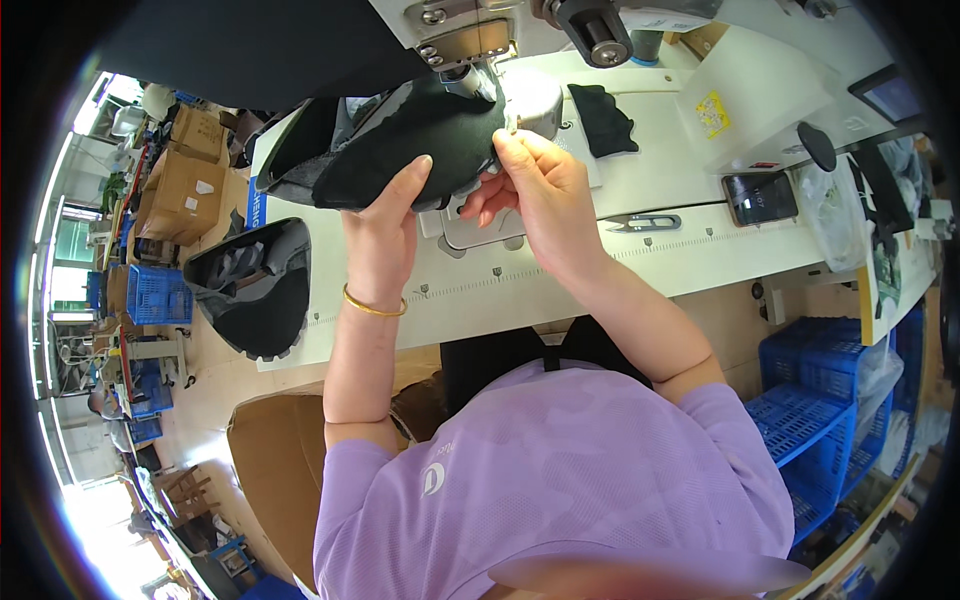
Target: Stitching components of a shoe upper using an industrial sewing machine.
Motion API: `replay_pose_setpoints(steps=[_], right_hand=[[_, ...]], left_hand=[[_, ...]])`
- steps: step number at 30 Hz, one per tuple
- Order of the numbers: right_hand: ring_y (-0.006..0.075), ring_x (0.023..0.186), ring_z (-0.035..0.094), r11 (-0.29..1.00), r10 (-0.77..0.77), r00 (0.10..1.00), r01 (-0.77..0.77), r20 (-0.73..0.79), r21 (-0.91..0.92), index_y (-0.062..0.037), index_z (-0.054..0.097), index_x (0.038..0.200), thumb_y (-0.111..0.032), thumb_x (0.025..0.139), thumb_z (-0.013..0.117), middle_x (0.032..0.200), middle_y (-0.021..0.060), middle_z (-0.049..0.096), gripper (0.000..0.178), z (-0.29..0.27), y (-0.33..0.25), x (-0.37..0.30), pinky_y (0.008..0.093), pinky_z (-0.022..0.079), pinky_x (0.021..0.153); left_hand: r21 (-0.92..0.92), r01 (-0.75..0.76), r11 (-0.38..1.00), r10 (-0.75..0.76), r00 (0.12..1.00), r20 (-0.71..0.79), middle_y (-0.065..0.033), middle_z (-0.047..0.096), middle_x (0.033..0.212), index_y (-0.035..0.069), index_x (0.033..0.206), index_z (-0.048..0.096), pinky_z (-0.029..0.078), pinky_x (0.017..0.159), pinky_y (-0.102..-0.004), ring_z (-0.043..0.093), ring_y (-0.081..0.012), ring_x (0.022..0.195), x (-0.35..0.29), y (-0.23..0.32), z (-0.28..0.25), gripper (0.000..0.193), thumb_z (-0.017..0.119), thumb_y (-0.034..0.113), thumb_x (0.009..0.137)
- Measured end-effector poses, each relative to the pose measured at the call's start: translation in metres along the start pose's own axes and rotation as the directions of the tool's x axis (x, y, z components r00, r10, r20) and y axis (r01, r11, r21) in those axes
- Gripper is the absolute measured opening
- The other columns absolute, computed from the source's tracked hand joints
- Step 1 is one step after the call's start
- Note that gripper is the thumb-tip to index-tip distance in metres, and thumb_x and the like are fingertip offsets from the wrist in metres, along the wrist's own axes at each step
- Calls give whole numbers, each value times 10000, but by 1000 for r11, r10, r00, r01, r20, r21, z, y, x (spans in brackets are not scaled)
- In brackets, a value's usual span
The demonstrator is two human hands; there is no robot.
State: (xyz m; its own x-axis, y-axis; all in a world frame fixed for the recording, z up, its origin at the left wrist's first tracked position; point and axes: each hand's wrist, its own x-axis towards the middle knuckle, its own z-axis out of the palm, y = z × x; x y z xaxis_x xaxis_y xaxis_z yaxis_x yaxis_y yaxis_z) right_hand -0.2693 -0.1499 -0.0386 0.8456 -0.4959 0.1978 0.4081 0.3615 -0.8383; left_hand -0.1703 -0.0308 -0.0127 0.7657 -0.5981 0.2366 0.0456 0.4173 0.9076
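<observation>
A black shoe upper (415, 145) with a grey lining is held up under the head of a sewing machine (465, 42). My left hand (385, 215) grips its near side, thumb on the black outer face and fingers hidden beneath. At the upper's right end, close to the needle area, my right hand (545, 190) pinches the edge between thumb and forefinger; the other fingers curl below. The exact spot under the thumb is hidden. A second black shoe upper (262, 300) lies at the table's left edge. A flat black fabric piece (603, 120) rests right of the machine.
Thread snips (645, 222) and a phone (760, 198) lie on the white table (390, 318) along its printed ruler. A clear plastic bag (832, 215) sits at the right end. Blue crates (810, 410) stand at lower right, cardboard boxes (182, 195) at far left.
</observation>
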Motion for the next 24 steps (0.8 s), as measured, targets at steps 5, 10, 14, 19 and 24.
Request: replay_pose_setpoints(steps=[5,10,14,19,24], right_hand=[[156,595,644,999,-36,999,37,-31,31,15,551,830,-224,991,453,699,95,618,305,3,-1,4,228,494,495],[164,615,642,999,-20,1000,21,-12,25,5,574,883,-221,991,453,741,97,624,279,1,-1,3,233,494,519],[170,614,643,1000,-22,999,23,-35,18,9,576,877,-226,991,452,740,112,630,289,-2,2,4,235,496,517],[174,606,635,998,-16,999,18,-28,65,8,574,864,-217,981,476,730,109,620,272,-6,4,5,247,497,511],[147,614,619,996,-33,997,38,-70,77,-5,575,866,-209,974,496,734,73,604,244,-6,4,4,250,495,521]], left_hand=[[67,22,997,-21,999,-29,-103,609,1092,-19,1122,571,490,837,-314,599,-185,960,1,-4,2,274,581,-39,848],[38,-54,998,55,998,-16,-91,613,1074,-12,1108,577,488,830,-302,595,-168,958,3,-8,14,249,582,-24,859],[235,-185,954,214,971,-104,-53,637,967,-50,1014,612,474,759,-245,578,-103,842,-3,-16,26,162,602,33,876],[329,-246,912,287,954,-82,-7,616,920,-23,972,606,425,659,-191,533,-58,772,-10,-27,36,107,582,61,909],[172,-180,969,205,968,-142,-41,613,901,-8,1023,585,433,478,-202,545,-84,632,-13,-31,57,152,556,118,944]])
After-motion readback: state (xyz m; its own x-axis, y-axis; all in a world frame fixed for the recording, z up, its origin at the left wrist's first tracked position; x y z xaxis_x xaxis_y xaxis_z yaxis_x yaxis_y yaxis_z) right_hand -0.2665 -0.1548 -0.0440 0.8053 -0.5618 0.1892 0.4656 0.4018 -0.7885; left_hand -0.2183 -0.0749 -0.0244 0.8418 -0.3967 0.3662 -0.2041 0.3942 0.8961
